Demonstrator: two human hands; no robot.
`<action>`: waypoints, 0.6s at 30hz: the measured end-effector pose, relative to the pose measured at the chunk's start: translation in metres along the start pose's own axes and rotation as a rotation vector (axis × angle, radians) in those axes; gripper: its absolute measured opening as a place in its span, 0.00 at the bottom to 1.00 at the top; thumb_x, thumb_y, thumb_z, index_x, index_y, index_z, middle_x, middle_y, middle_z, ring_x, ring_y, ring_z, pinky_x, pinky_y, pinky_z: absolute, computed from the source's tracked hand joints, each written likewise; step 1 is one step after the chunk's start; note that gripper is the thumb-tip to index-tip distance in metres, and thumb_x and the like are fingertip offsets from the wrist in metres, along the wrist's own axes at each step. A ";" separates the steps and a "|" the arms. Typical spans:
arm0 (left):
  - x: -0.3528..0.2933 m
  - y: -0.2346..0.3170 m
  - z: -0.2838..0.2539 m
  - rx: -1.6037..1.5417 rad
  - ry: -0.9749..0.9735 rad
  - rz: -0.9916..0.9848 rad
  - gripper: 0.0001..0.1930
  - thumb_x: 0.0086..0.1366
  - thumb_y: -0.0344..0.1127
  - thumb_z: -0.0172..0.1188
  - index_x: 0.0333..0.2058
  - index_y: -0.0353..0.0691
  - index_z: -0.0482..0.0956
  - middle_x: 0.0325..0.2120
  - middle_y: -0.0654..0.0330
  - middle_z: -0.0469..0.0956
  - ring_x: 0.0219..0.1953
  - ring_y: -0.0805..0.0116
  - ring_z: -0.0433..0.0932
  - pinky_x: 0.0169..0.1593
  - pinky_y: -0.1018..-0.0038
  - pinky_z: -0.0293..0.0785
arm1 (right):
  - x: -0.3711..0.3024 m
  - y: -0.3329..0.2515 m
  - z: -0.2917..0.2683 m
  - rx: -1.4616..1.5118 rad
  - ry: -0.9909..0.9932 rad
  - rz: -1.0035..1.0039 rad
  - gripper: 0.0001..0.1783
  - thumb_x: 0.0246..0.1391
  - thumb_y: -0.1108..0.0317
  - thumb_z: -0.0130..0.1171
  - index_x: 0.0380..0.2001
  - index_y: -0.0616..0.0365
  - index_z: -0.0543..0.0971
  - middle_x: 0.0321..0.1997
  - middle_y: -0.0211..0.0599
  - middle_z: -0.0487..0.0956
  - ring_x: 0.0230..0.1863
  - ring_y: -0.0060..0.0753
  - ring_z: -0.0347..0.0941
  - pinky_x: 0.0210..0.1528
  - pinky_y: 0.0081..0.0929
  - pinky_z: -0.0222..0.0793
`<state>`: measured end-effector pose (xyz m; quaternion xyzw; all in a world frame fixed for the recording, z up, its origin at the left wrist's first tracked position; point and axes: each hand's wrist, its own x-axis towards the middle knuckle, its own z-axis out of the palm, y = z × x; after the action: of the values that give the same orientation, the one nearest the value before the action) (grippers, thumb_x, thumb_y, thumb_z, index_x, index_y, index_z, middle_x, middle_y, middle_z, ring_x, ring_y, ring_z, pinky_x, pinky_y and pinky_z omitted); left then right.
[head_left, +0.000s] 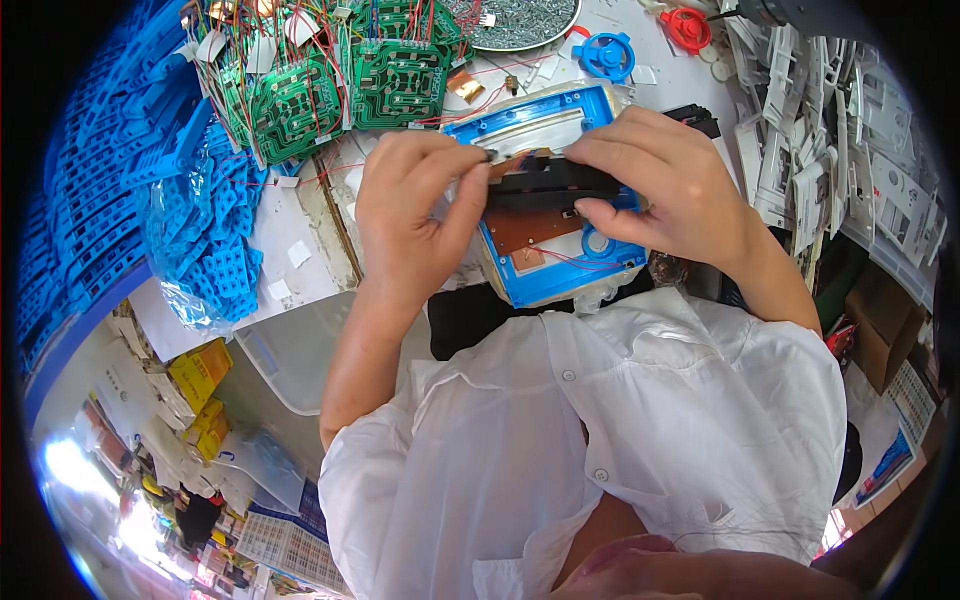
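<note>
A blue plastic housing [525, 288] lies open on the table before me, with a brown circuit board [525, 228] and thin red wires inside. Across it, a long black plastic piece [550, 186] is gripped at its right end by my right hand [672, 172], fingers above and thumb below. My left hand [412, 198] is closed in a pinch by the piece's left end; a tiny dark thing shows at the fingertips, too small to name. Between the hands, a strip of orange-brown ribbon is partly hidden behind the black piece.
Green circuit boards [400, 85] with wires are piled at the back left. Blue plastic parts [90, 200] heap up at far left, white plastic parts [800, 130] at right. A round tray of screws [515, 22], a blue ring [606, 57] and a red ring [686, 30] sit behind.
</note>
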<state>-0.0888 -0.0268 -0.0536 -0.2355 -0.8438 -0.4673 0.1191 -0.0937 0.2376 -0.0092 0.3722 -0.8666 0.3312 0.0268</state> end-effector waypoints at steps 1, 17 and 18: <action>0.006 0.002 -0.003 0.016 -0.077 0.039 0.05 0.59 0.27 0.69 0.35 0.39 0.85 0.31 0.59 0.81 0.33 0.58 0.79 0.39 0.65 0.74 | 0.001 0.001 0.002 0.003 -0.004 -0.019 0.22 0.43 0.68 0.74 0.44 0.61 0.82 0.39 0.40 0.83 0.40 0.45 0.79 0.42 0.37 0.77; 0.034 0.008 -0.022 0.031 -0.429 0.197 0.08 0.57 0.25 0.68 0.36 0.37 0.82 0.29 0.57 0.76 0.31 0.54 0.77 0.33 0.63 0.73 | -0.001 0.007 0.011 0.003 -0.076 -0.044 0.34 0.42 0.65 0.73 0.56 0.61 0.78 0.42 0.38 0.81 0.39 0.41 0.77 0.39 0.34 0.79; 0.035 0.009 -0.024 0.054 -0.458 0.185 0.08 0.56 0.26 0.68 0.35 0.37 0.82 0.29 0.57 0.76 0.31 0.54 0.77 0.33 0.63 0.73 | 0.001 0.006 0.011 -0.010 -0.083 -0.045 0.34 0.42 0.65 0.73 0.55 0.60 0.78 0.43 0.38 0.81 0.39 0.41 0.76 0.39 0.33 0.79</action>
<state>-0.1146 -0.0327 -0.0196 -0.4081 -0.8359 -0.3660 -0.0268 -0.0960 0.2336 -0.0206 0.4049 -0.8600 0.3106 0.0000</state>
